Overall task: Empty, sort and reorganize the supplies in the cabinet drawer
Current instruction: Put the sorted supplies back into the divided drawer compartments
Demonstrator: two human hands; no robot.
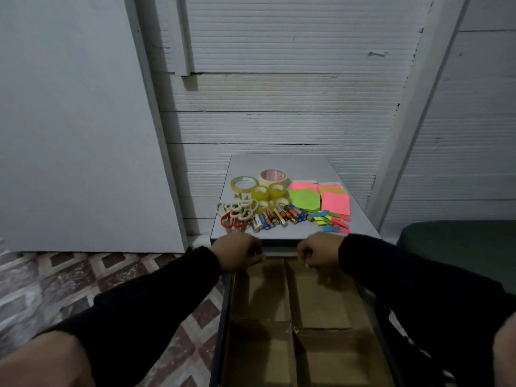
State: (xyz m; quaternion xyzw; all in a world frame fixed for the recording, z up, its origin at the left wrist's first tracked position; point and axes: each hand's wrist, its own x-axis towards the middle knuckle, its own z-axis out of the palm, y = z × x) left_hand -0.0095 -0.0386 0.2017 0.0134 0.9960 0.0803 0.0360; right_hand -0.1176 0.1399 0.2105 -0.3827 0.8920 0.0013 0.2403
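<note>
Reaching into the open drawer, I have both hands at the far edge of its cardboard dividers, left hand and right hand with fingers curled, apparently pinching card. Emptying looks done: tape rolls, scissors, batteries and sticky notes sit sorted on the cabinet top. Next, seat the dividers squarely.

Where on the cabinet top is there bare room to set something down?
Bare strips: the back of the cabinet top behind the tape rolls, and the front edge before the batteries. The middle is crowded from the scissors to the sticky notes.
</note>
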